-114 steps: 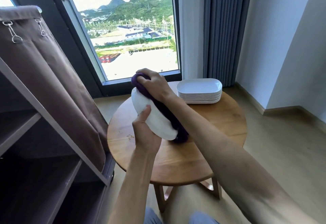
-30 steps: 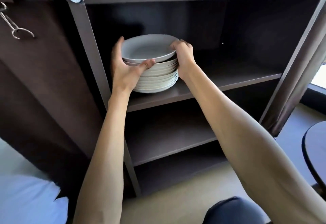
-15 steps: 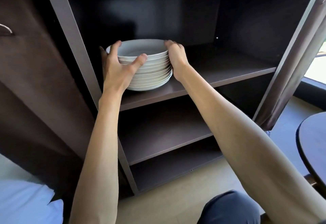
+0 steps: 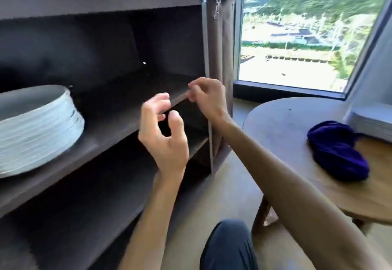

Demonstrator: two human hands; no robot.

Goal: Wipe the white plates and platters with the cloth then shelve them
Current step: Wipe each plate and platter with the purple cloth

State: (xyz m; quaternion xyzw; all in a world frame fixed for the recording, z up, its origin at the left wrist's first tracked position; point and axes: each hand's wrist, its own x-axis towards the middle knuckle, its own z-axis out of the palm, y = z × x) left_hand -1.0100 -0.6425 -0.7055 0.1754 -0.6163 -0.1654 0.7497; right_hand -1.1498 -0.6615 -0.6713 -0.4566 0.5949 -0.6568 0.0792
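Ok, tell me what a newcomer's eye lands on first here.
The tall stack of white round plates on the dark cabinet shelf, far left. Then the crumpled purple cloth on the round wooden table, right. Between them, both empty hands, left hand and right hand, hang mid-air.

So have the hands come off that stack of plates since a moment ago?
Yes. Both the left hand and right hand have let go and now hang empty to the right of the plate stack on the shelf.
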